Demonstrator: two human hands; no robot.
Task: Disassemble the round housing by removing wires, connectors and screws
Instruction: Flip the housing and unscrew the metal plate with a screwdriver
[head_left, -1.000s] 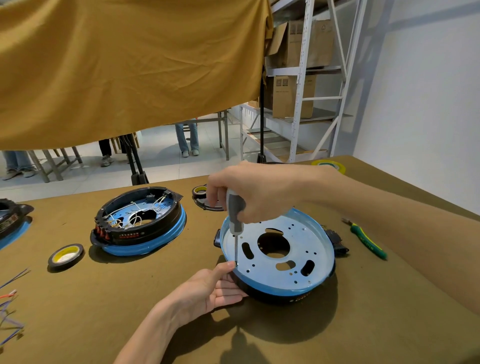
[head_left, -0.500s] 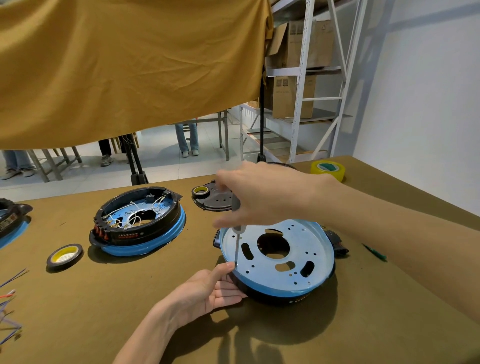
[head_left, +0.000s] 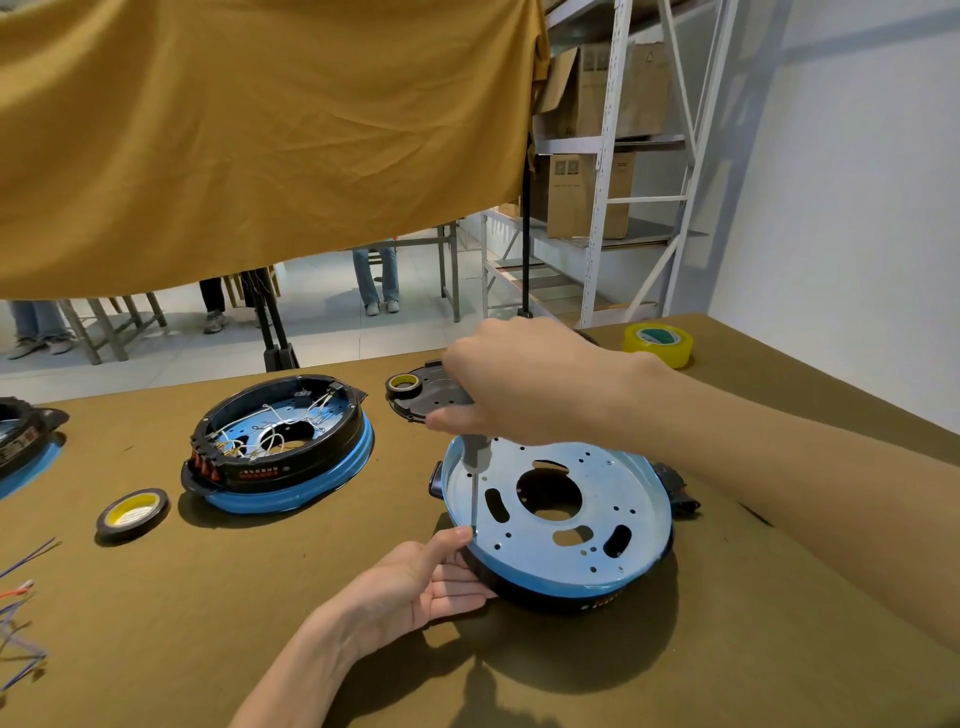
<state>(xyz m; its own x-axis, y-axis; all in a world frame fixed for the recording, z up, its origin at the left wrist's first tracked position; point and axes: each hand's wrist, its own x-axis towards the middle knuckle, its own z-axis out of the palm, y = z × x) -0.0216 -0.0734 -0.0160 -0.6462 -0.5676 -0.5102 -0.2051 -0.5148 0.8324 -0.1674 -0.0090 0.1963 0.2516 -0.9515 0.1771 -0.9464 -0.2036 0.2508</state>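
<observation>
Right hand (head_left: 524, 382) regripped screwdriver (head_left: 475, 470) top, fingers maybe looser.

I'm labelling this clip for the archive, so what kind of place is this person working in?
Most likely a workshop or small assembly area. A cloth-covered workbench carries several round housings, tape rolls and loose wires; metal shelving with cardboard boxes stands behind it.

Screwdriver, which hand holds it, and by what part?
Right hand grips the screwdriver by the top of its handle; left hand steadies the housing rim.
</observation>
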